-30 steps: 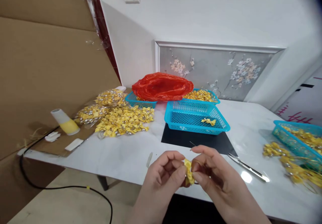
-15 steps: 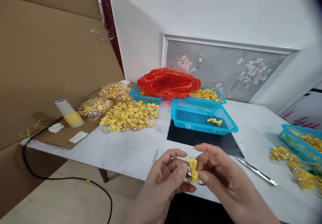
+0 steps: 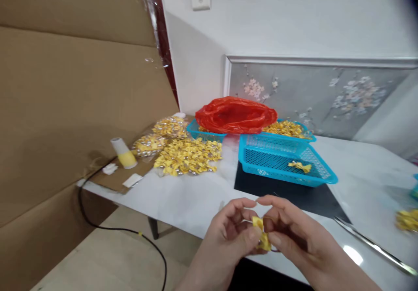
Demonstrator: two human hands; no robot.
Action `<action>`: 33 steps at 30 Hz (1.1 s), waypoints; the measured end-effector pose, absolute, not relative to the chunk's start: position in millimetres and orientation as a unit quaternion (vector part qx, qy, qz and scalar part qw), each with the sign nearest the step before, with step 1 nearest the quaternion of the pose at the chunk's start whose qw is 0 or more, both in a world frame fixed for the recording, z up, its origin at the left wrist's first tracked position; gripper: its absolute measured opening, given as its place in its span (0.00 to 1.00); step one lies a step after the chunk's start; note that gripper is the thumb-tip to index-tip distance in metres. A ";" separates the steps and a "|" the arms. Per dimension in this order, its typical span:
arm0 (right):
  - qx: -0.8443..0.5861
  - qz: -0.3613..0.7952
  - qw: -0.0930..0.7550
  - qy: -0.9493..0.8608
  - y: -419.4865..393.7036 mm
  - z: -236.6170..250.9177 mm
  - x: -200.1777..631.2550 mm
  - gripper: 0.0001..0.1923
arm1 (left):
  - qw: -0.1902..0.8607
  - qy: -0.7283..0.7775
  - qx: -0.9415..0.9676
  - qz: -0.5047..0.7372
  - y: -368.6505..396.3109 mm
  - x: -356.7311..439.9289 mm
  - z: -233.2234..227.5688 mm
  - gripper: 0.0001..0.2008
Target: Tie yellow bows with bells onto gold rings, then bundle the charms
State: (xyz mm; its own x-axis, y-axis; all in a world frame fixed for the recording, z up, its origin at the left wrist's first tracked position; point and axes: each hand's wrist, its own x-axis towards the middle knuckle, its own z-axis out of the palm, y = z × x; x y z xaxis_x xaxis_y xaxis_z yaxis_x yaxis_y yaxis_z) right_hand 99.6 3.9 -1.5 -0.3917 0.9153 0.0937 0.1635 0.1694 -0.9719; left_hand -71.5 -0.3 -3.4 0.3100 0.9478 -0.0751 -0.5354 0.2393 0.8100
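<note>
My left hand (image 3: 228,238) and my right hand (image 3: 294,238) meet over the near edge of the white table (image 3: 183,195). Between their fingertips they pinch a small yellow bow (image 3: 261,234). Beyond the hands stands a blue mesh basket (image 3: 261,160) with one yellow bow (image 3: 300,166) lying inside. A loose heap of yellow bows (image 3: 187,156) lies further left on the table.
A red plastic bag (image 3: 235,114) covers a second blue basket (image 3: 204,133) at the back. Long tweezers (image 3: 372,245) lie at the right, on the table. A thread cone (image 3: 123,153) and a black cable (image 3: 130,230) are at the left by cardboard (image 3: 65,99).
The view has swung left, so everything on the table has shifted right in the picture. My hands still hold the yellow bow between them, a little lower in the frame.
</note>
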 end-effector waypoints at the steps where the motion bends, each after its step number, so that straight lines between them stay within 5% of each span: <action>1: -0.398 0.520 0.362 -0.664 8.0 -1.2 95.5 0.15 | 0.733 0.292 0.348 0.506 0.8 -74.9 -6.3 0.15; 11: -0.348 0.656 0.288 -0.604 78.3 21.8 29.8 0.14 | 0.673 0.362 0.281 0.581 21.2 -138.3 -20.8 0.15; 18: -0.334 0.637 0.269 -0.640 101.5 19.5 -21.4 0.15 | 0.557 0.434 0.314 0.635 33.9 -189.7 -18.3 0.12; 28: -0.467 0.402 0.284 -0.734 174.7 44.6 1.2 0.07 | 0.451 0.484 0.352 0.662 38.3 -177.4 -31.5 0.17; 33: -0.562 0.273 0.200 -0.755 242.6 41.6 2.7 0.12 | 0.468 0.473 0.331 0.669 28.5 -176.8 -39.6 0.16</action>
